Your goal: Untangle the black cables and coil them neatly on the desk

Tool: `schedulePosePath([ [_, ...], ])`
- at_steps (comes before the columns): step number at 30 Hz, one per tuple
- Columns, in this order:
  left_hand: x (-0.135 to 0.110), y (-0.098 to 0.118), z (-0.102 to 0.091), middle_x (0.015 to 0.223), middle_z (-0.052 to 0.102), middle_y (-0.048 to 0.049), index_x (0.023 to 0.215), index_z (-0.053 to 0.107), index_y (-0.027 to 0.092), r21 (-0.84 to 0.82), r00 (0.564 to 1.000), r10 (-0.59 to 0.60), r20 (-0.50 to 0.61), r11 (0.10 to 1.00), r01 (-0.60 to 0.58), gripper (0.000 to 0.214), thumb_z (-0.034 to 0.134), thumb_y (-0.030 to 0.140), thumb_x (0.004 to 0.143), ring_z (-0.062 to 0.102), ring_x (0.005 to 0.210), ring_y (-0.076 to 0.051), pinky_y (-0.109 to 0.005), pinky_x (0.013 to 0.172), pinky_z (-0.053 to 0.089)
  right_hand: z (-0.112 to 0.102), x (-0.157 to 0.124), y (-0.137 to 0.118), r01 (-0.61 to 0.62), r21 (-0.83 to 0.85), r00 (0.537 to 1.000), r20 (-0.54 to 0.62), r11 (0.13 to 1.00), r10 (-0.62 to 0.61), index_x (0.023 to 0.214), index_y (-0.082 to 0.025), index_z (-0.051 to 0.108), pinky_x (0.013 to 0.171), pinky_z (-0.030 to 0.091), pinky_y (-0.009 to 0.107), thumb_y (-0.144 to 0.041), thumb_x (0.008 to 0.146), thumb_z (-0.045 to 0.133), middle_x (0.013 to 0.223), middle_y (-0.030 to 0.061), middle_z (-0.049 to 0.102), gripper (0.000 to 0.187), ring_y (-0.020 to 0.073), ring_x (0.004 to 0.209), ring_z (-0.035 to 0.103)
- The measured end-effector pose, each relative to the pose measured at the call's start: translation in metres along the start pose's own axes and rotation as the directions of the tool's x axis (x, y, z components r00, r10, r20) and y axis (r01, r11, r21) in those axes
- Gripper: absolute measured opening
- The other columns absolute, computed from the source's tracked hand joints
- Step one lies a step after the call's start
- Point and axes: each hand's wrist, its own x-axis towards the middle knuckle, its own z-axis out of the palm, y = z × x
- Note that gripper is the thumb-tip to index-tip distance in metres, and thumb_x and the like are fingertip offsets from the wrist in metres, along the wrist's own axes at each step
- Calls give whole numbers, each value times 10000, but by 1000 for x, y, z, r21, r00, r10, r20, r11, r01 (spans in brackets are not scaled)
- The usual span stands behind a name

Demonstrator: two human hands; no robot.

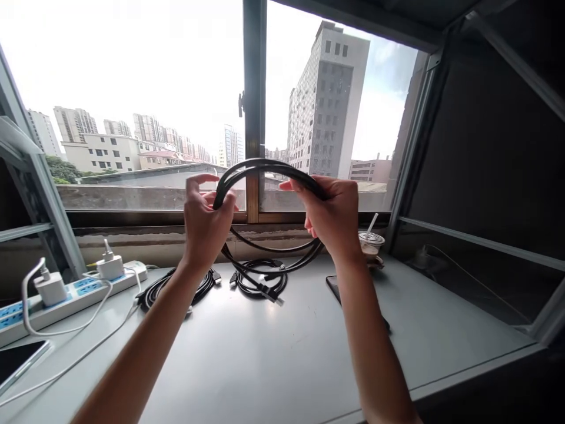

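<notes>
A black cable (265, 166), wound in loose loops, is held up above the desk between my two hands. My left hand (206, 215) pinches the loops on their left side, thumb in front and index finger raised. On the right side, my right hand (332, 207) is wrapped round the same loops. A connector end (270, 292) of the cable hangs low in front of another coil. Behind and below lie two more black coiled cables: a larger coil (200, 293) partly hidden by my left forearm, and a smaller coil (278, 284) near the wall.
A white power strip (79, 297) with plugged-in chargers (50, 287) runs along the left, beside a phone (20, 360). White charging cords cross the desk (247, 365). A lidded drink cup with a straw (371, 238) and a dark flat device (333, 285) stand or lie near my right forearm.
</notes>
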Motion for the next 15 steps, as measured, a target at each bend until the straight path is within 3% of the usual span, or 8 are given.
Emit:
schedulePosePath([
  [1, 2, -3, 3, 653, 625, 1, 952, 578, 213, -58, 990, -130, 50, 990, 132, 224, 658, 284, 755, 583, 652, -130, -186, 526, 420, 2, -1, -2, 22, 6, 997, -73, 1000, -22, 731, -215, 712, 300, 263, 202, -410, 785, 600, 381, -66, 377, 232, 59, 294, 369],
  [3, 6, -5, 6, 775, 662, -58, 932, 582, 170, -169, 912, -364, 187, 903, 395, 280, 648, 384, 765, 629, 726, -153, -189, 547, 452, 7, -4, -2, 88, 17, 981, -172, 996, -84, 730, -228, 711, 325, 288, 216, -420, 784, 598, 392, -59, 402, 229, 69, 315, 386],
  [5, 9, -1, 7, 864, 662, -91, 931, 570, 148, -291, 823, -495, 280, 773, 564, 263, 606, 377, 805, 655, 776, -176, -215, 598, 492, 13, -5, 1, 141, 30, 978, -162, 990, -135, 700, -230, 702, 350, 311, 225, -440, 777, 597, 398, -56, 415, 247, 73, 331, 397],
  [6, 10, 2, 6, 877, 659, -92, 938, 554, 146, -354, 801, -520, 298, 719, 598, 226, 576, 344, 834, 662, 779, -180, -233, 621, 508, 15, -5, 3, 151, 32, 982, -118, 988, -146, 681, -228, 696, 360, 319, 226, -446, 775, 595, 396, -56, 415, 258, 74, 337, 402],
  [8, 12, 7, 3, 804, 649, -65, 923, 527, 146, -447, 810, -528, 255, 678, 583, 146, 509, 285, 880, 662, 710, -164, -254, 629, 524, 16, -3, 9, 151, 9, 989, 2, 989, -151, 644, -218, 680, 380, 334, 226, -430, 778, 590, 384, -58, 419, 267, 75, 346, 416],
  [10, 15, 9, -3, 623, 581, 1, 871, 519, 160, -486, 847, -499, 182, 703, 519, 141, 469, 287, 904, 592, 523, -106, -227, 554, 508, 14, 1, 16, 139, -73, 985, 114, 988, -130, 614, -202, 667, 423, 369, 229, -394, 776, 596, 395, -49, 473, 262, 84, 380, 463],
  [12, 18, 8, -11, 470, 423, 68, 789, 507, 181, -493, 875, -464, 135, 734, 466, 146, 497, 284, 891, 394, 353, -46, -169, 412, 412, 10, 5, 21, 140, -195, 977, 185, 971, -103, 623, -190, 671, 493, 416, 241, -384, 774, 597, 455, -25, 563, 257, 105, 456, 538],
  [15, 21, 5, -22, 411, 270, 103, 711, 464, 198, -434, 909, -392, 143, 801, 413, 162, 583, 198, 819, 186, 327, -28, -153, 300, 199, 8, 9, 27, 136, -334, 981, 179, 933, -79, 755, -196, 702, 584, 462, 264, -359, 761, 607, 612, 1, 667, 189, 143, 598, 625],
])
